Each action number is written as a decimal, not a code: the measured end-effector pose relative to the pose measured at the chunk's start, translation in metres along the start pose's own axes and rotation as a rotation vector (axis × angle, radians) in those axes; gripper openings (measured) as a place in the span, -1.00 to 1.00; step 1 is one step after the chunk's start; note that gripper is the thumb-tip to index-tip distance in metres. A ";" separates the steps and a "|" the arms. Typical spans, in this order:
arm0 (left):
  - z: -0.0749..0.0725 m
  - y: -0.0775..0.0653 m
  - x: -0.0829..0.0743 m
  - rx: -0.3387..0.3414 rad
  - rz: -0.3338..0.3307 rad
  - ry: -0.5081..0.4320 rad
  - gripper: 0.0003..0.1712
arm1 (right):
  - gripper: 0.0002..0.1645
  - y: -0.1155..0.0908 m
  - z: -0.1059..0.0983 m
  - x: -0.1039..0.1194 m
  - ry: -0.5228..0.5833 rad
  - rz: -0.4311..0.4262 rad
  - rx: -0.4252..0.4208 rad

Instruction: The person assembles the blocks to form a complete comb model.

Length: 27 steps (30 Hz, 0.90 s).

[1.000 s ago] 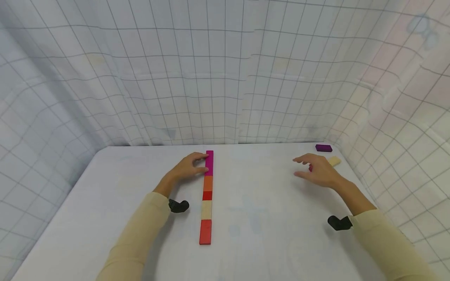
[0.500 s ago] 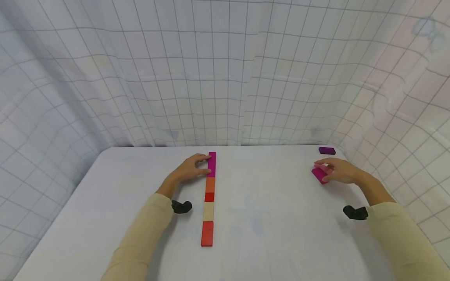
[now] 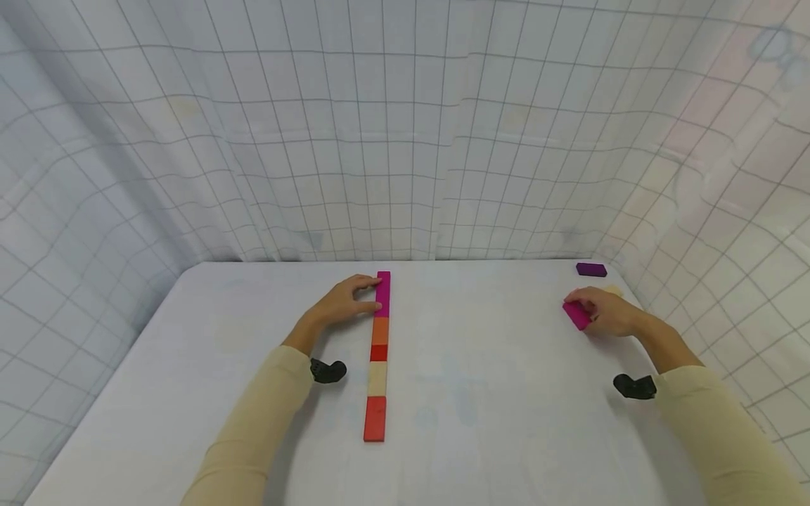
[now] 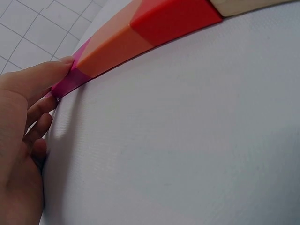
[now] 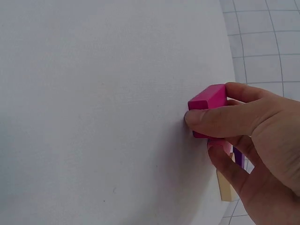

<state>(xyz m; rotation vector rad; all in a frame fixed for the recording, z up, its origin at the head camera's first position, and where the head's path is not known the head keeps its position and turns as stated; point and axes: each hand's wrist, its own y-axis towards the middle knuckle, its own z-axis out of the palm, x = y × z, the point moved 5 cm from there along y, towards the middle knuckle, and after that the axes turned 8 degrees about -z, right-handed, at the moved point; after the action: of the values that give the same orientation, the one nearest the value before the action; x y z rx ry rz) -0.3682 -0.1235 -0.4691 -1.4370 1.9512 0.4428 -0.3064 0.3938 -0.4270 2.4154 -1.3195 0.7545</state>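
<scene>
Your right grip [image 3: 602, 311] is clamped on a magenta block [image 3: 576, 315] near the back right corner of the counter [image 3: 481, 422]; your left grip [image 3: 338, 303] — spread partly apart — touches the magenta end block [image 3: 384, 292] of a 5-block row [image 3: 379, 353], near the back edge.

On the table [image 3: 500, 422], a block row [image 3: 379, 353] lies left of a corner block [image 3: 591, 270].
</scene>
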 end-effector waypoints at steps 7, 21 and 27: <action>0.001 0.000 -0.001 0.003 -0.017 0.000 -0.22 | -0.28 0.007 0.000 0.004 -0.061 0.044 -0.020; 0.003 0.000 0.001 0.005 -0.047 0.008 -0.21 | -0.20 0.044 0.018 0.029 0.035 0.081 -0.107; 0.002 -0.002 0.001 -0.001 -0.038 0.003 -0.23 | -0.22 0.064 0.027 0.042 0.079 0.042 -0.111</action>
<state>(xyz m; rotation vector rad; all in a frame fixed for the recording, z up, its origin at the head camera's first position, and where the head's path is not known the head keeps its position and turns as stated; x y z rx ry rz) -0.3660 -0.1234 -0.4709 -1.4741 1.9228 0.4242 -0.3333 0.3173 -0.4253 2.2555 -1.3476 0.7587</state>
